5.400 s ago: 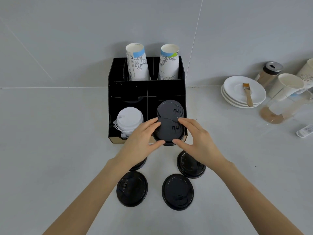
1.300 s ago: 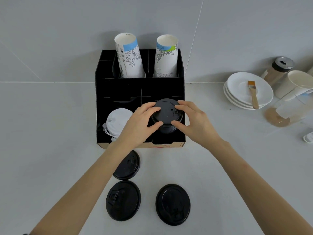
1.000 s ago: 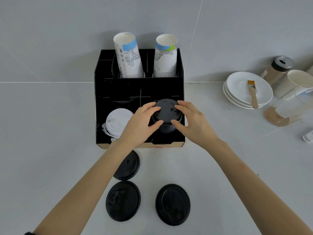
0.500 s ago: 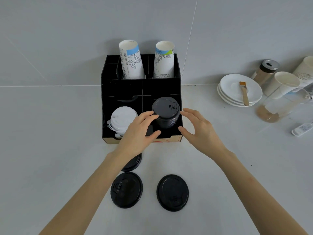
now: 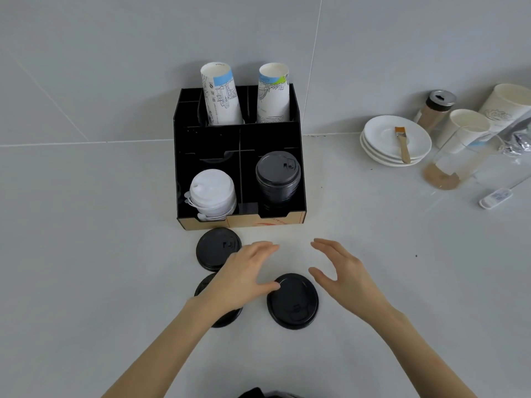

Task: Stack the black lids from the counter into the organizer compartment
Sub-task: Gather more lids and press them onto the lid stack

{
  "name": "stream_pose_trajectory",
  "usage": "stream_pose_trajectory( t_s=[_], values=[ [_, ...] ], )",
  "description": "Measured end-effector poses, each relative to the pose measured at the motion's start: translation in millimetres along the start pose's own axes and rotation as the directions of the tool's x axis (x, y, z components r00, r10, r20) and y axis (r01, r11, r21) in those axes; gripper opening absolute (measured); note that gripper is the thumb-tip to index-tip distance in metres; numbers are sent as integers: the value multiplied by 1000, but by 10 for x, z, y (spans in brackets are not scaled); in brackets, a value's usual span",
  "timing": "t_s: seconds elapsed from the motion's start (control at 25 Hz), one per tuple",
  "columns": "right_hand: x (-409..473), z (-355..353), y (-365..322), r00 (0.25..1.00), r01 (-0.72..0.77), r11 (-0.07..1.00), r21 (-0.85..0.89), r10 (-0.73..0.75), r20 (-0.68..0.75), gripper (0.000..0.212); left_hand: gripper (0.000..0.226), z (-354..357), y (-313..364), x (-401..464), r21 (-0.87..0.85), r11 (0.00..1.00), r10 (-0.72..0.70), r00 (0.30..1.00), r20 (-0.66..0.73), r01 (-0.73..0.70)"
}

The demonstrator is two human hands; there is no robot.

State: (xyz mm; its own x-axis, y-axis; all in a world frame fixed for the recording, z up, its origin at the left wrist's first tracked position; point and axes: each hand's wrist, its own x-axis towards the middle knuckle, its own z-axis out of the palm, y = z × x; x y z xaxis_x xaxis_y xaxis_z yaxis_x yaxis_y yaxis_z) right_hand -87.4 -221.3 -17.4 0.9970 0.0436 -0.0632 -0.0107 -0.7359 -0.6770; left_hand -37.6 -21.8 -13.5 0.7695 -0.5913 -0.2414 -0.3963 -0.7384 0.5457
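A stack of black lids stands in the front right compartment of the black organizer. Three black lids lie on the counter in front of it: one near the organizer, one mostly hidden under my left wrist, and one between my hands. My left hand is open, its thumb touching the left rim of that middle lid. My right hand hovers open just right of the same lid, holding nothing.
White lids fill the organizer's front left compartment, and two paper cup stacks stand in its back row. At the right are white saucers with a brush, a shaker, paper cups and a clear pitcher.
Both hands have let go of the lid stack in the organizer and drawn back toward me, down to the loose lid on the counter. The stack stays in its compartment.
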Motion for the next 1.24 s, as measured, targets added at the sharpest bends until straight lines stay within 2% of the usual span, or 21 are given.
stream_pose_trajectory(
  t_s=[0.2, 0.36, 0.6, 0.88, 1.12, 1.24],
  values=[
    [-279, 123, 118, 994, -82, 997, 8, 81, 72, 50, 74, 132, -16, -65, 74, 997, 6, 985, 173, -19],
    [-405, 209, 134, 990, -80, 997, -3, 80, 116, 57, 71, 247, -7, -110, 77, 996, 29, 979, 204, -46],
    [-418, 301, 136, 995, -44, 999, 12, 43, 95, 53, 63, 366, -10, -161, 35, 999, 28, 990, 140, -34],
    [-304, 299, 172, 996, -52, 998, 39, 49, 69, 44, 68, 447, 21, -194, 59, 997, -47, 997, 58, 43],
    [-293, 407, 128, 997, -66, 997, 32, 65, 48, 61, 68, 551, 129, -127, 94, 988, -120, 992, -43, 123],
    [-293, 422, 124, 998, -61, 997, 37, 60, 27, 62, 68, 566, 158, -88, 91, 985, -142, 987, -77, 149]
  ],
)
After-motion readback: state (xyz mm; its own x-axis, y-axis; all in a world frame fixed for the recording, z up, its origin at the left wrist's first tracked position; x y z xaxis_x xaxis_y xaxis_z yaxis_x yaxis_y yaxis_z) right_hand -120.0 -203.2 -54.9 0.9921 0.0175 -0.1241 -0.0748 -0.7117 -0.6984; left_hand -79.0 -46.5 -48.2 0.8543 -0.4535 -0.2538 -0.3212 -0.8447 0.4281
